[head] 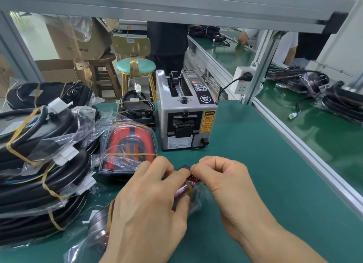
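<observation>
**A:** What is on the green bench (245, 164), and how many of each?

**B:** One grey tape dispenser (184, 113). Two bagged items: the loose red part (131, 143) and the held red part (186, 190). Two hands: the left hand (149, 203) and the right hand (222, 176). The black cable coils (39, 184) overlap, so I cannot count them.

**A:** And behind?

**B:** Two seats: one wooden stool (104, 74) and one teal chair (135, 66).

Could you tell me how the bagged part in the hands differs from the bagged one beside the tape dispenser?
The held part is pinched by the left hand and right hand, mostly hidden; the resting part lies untouched on the mat, red face showing. Both are in clear bags with tan bands.
</observation>
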{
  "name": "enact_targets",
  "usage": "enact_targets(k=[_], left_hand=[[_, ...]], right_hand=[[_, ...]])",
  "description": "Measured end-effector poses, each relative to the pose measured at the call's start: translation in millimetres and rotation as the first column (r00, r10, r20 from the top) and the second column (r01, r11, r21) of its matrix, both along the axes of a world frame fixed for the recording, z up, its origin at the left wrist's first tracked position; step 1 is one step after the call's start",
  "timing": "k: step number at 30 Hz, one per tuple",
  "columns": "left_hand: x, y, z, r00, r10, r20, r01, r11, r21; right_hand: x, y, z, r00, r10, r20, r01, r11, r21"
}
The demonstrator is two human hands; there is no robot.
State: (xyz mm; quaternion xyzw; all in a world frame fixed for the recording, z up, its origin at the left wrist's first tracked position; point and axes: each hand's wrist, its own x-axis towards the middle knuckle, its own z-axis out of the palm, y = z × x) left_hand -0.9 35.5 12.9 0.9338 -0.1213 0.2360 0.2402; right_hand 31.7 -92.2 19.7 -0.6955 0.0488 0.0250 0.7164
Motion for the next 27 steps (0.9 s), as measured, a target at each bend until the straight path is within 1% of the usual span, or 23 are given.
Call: enact_targets(k=[3, 5, 6, 8, 9, 12, 15, 17, 19, 22, 23, 24, 26, 27], left_hand=[[0, -1, 0, 1.0, -0.004, 0.019, 0.003, 1.0, 0.029], [1, -1, 0, 0.999, -0.009, 0.034, 0.008, 0.999, 0.043], [1, -1, 0, 0.999, -0.01, 0.045, 0.008, 0.999, 0.041], [0, 0, -1, 0.998, -0.011, 0.067, 0.009, 0.999, 0.032], [0, 1, -2, 0.997, -0.013, 0.076, 0.011, 1.0, 0.028], [0, 2, -3, 0.996, -0.019, 0.084, 0.017, 1.0, 0.024], [0, 3, -7, 0.998, -0.033, 0.045, 0.032, 0.999, 0.026], [-1, 3, -8, 0.998, -0.055, 0.005, 0.055, 0.998, 0.036], [0, 2, -8, 0.997, -0.074, -0.034, 0.075, 0.996, 0.053], [2, 3, -3, 0.991, -0.081, -0.107, 0.089, 0.994, 0.065], [3, 3, -1, 0.987, -0.095, -0.127, 0.105, 0.992, 0.075], [4, 3, 1, 0.985, -0.104, -0.137, 0.119, 0.988, 0.103], [5, 3, 4, 0.985, -0.113, -0.128, 0.136, 0.972, 0.194], [5, 3, 4, 0.987, -0.115, -0.117, 0.138, 0.967, 0.213]], right_hand=[[-1, 0, -3, 0.999, -0.019, 0.046, 0.023, 0.997, -0.079], [0, -3, -4, 0.999, -0.035, 0.039, 0.038, 0.995, -0.097], [2, -6, -5, 0.998, -0.055, 0.011, 0.055, 0.997, -0.054], [5, -11, -5, 0.994, -0.097, -0.059, 0.102, 0.991, 0.082], [6, -12, -4, 0.994, -0.089, -0.068, 0.096, 0.991, 0.098], [6, -9, -4, 0.999, 0.05, -0.02, -0.05, 0.998, -0.023], [8, -11, -11, 0.999, 0.043, -0.018, -0.043, 0.998, -0.037], [7, -13, -14, 0.994, 0.107, -0.004, -0.107, 0.994, -0.026], [8, -15, -15, 0.989, 0.148, 0.024, -0.149, 0.989, 0.009], [12, -27, -25, 0.989, 0.147, -0.002, -0.147, 0.987, 0.058], [12, -31, -28, 0.98, 0.201, 0.005, -0.201, 0.977, 0.071], [11, -37, -31, 0.954, 0.299, 0.033, -0.3, 0.95, 0.082], [9, -47, -42, 0.863, 0.499, 0.074, -0.504, 0.86, 0.083], [7, -52, -48, 0.821, 0.567, 0.067, -0.57, 0.82, 0.05]])
